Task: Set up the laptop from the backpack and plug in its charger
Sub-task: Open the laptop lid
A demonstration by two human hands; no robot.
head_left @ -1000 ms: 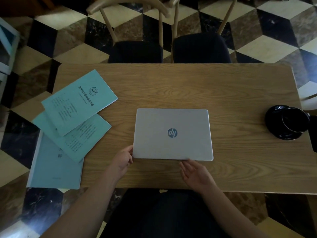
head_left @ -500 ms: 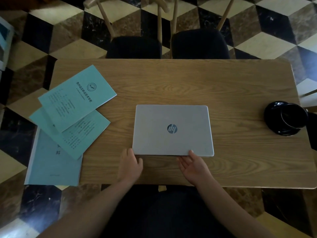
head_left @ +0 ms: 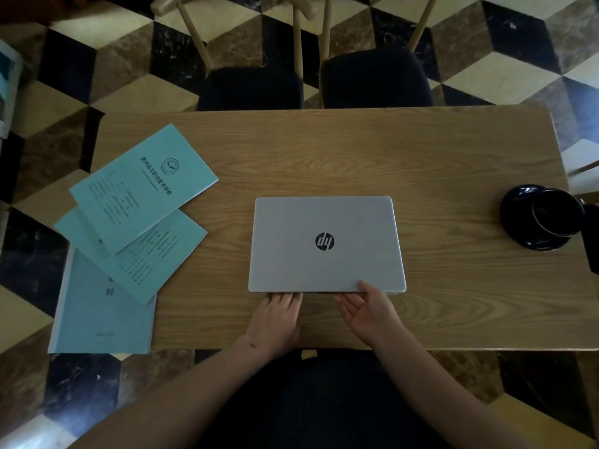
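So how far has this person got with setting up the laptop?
Done: the laptop lies on the table, lid shut. In hand: the left hand and right hand are at its near edge, seemingly about to lift the lid. Left: opening it and plugging in a charger; none is visible.

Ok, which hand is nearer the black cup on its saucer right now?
Right. The right hand is at the laptop's near edge, on the side toward the black cup. The left hand sits further left along that edge, farther from the cup.

Your single head view looks steeply down over the table (head_left: 324, 150), both hands near the bottom edge
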